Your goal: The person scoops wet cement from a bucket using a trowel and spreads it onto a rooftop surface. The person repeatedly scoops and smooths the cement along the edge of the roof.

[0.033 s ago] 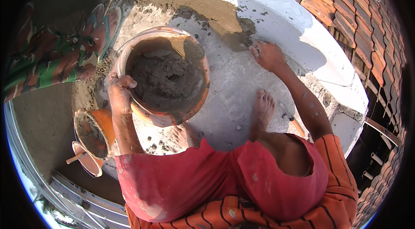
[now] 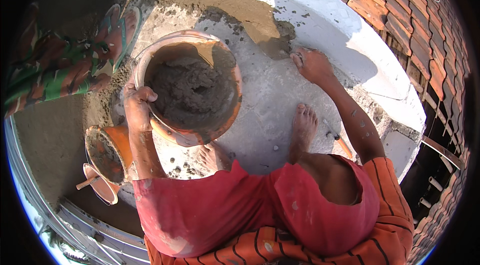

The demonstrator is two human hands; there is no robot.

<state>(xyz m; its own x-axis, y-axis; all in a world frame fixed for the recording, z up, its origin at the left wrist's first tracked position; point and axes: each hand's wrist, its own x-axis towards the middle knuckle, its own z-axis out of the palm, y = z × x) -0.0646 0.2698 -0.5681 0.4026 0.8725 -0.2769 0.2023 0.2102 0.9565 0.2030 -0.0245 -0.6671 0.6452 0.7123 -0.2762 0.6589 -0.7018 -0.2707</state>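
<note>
An orange bucket (image 2: 231, 110) smeared with mortar stands in front of me on the concrete floor. Grey wet mortar (image 2: 187, 82) fills its lower part. My left hand (image 2: 139, 107) is closed on its left rim, thumb over the edge. To the right of the bucket, my right hand (image 2: 312, 66) is low over the floor with its fingers curled; whatever they may hold is hidden. Just past those fingers ends a patch of spread mortar (image 2: 260, 25), which runs along the foot of a white-coated ledge (image 2: 325, 20).
At lower left a second mortar-caked orange bucket (image 2: 122, 142) lies tilted beside a small round container (image 2: 107, 192). An orange-handled tool (image 2: 344, 146) rests right of my foot (image 2: 303, 127). Another person's camouflage-clad leg (image 2: 60, 67) is at left. Roof tiles (image 2: 395, 10) slope away at right.
My right hand has shifted very slightly rightward, away from the mortar's edge. My left hand and the bucket have hardly moved.
</note>
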